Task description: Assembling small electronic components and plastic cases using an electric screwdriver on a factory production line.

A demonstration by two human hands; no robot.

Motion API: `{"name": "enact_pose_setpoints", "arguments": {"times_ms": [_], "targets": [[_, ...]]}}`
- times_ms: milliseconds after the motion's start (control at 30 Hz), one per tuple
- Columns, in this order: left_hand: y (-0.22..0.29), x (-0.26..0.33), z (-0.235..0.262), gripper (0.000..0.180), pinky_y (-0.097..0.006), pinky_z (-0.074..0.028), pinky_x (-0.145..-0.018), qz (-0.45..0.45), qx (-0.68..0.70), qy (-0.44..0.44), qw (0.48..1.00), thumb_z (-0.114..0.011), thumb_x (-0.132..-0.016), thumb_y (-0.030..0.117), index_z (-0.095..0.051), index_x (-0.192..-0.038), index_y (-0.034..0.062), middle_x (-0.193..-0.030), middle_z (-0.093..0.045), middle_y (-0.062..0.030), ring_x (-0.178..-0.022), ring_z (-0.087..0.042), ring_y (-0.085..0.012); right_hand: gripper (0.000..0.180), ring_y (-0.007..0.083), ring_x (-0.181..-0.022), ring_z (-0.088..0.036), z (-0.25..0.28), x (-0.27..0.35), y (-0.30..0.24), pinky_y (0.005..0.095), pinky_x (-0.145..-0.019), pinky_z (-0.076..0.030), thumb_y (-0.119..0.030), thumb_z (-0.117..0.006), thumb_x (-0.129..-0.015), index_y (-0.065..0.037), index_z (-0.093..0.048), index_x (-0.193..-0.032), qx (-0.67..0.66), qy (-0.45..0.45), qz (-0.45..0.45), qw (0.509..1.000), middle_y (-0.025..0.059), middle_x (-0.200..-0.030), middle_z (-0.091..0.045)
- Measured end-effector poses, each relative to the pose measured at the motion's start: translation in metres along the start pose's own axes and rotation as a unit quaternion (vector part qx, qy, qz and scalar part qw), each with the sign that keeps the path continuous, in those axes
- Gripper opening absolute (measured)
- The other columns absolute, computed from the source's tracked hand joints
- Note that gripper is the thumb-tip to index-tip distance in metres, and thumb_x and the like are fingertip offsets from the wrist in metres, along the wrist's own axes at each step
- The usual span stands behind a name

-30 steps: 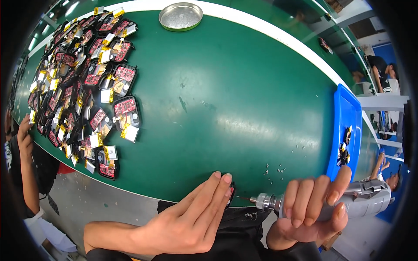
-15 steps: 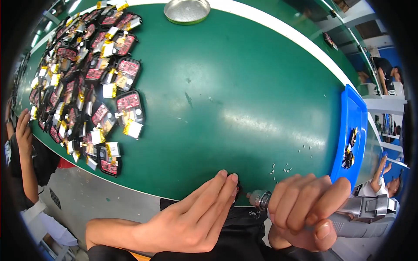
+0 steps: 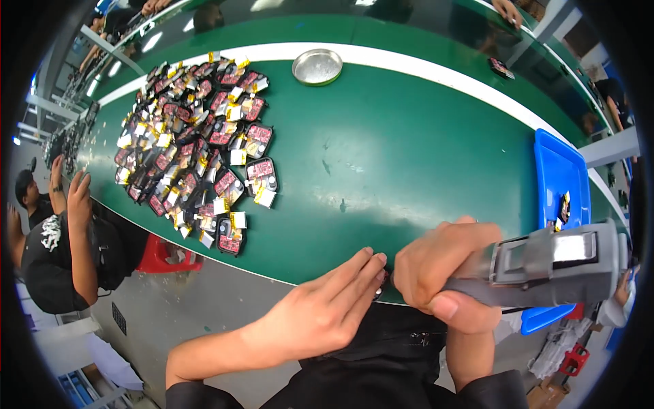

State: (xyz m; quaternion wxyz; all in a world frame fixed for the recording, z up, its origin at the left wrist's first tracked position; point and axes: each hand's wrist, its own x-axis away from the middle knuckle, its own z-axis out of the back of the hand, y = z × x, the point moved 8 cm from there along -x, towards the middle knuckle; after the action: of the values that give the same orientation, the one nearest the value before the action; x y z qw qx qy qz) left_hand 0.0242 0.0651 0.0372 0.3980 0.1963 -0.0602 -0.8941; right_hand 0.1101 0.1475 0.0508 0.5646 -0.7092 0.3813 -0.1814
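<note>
At the near table edge, my left hand [image 3: 323, 313] keeps its straight fingers pressed together over a small dark-cased electronic device [image 3: 380, 289]. Only a sliver of that device shows beside the fingertips; the rest is covered. My right hand [image 3: 443, 269] is wrapped round a grey power screwdriver [image 3: 552, 266], just right of the device. The driver's rear end points to the right, while its tip is hidden by my right fingers. Farther left on the green table lies a large spread of open black device cases [image 3: 262, 174] with red circuit boards and silver, yellow-taped batteries.
A round metal dish [image 3: 317, 67] stands at the table's far edge. Along the right end is a blue tray [image 3: 545, 153] holding a few small dark parts [image 3: 564, 208]. A co-worker [image 3: 58, 266] sits at the left, near a red stool [image 3: 157, 255].
My right hand and the screwdriver have turned and risen, coming closer to my left fingertips. The driver's tip and the loose screws on the table are now hidden. The whole view has shifted.
</note>
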Motion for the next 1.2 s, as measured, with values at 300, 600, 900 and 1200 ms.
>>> {"name": "enact_pose_setpoints", "arguments": {"times_ms": [300,600,900,1200], "targets": [[-0.062,-0.005,0.027,0.062,-0.050,-0.040,-0.099,0.244,-0.201,0.073,0.946,-0.070,-0.065,-0.006,-0.052,-0.124,-0.0026,-0.136,-0.044,-0.0250,-0.120,-0.046,-0.0450,0.012,0.0134,-0.044,-0.041,0.085,0.104,-0.043,0.0302,-0.049,-0.038,-0.014,-0.050,-0.086,-0.006,-0.044,-0.092,-0.180,0.232,0.259,0.920,0.0021,-0.053,-0.042],[0.003,-0.079,-0.029,0.034,-0.037,-0.053,-0.069,-0.006,-0.018,0.027,0.999,-0.065,-0.064,-0.001,-0.063,-0.098,-0.0053,-0.101,-0.059,-0.0136,-0.088,-0.060,-0.0287,0.011,0.0144,-0.041,-0.039,0.095,0.148,-0.003,0.0308,-0.047,-0.038,-0.015,-0.047,-0.084,-0.006,-0.042,-0.088,-0.226,0.341,0.185,0.893,0.0024,-0.051,-0.039],[0.022,-0.087,-0.035,0.032,-0.033,-0.051,-0.062,-0.149,-0.126,-0.001,0.981,-0.066,-0.059,-0.001,-0.063,-0.090,-0.0098,-0.092,-0.059,-0.0153,-0.079,-0.059,-0.0256,0.012,0.0148,-0.043,-0.039,0.098,0.150,0.006,0.0317,-0.049,-0.037,-0.014,-0.048,-0.084,-0.005,-0.043,-0.090,-0.268,0.315,0.176,0.893,0.0025,-0.052,-0.039],[0.004,-0.091,-0.029,0.025,-0.032,-0.051,-0.062,-0.095,-0.014,0.033,0.995,-0.069,-0.062,-0.008,-0.064,-0.087,-0.0064,-0.090,-0.062,-0.0128,-0.074,-0.061,-0.0241,0.011,0.0144,-0.043,-0.039,0.094,0.150,0.005,0.0311,-0.048,-0.037,-0.012,-0.049,-0.084,-0.005,-0.044,-0.092,-0.251,0.309,0.178,0.900,0.0027,-0.052,-0.040]]}}
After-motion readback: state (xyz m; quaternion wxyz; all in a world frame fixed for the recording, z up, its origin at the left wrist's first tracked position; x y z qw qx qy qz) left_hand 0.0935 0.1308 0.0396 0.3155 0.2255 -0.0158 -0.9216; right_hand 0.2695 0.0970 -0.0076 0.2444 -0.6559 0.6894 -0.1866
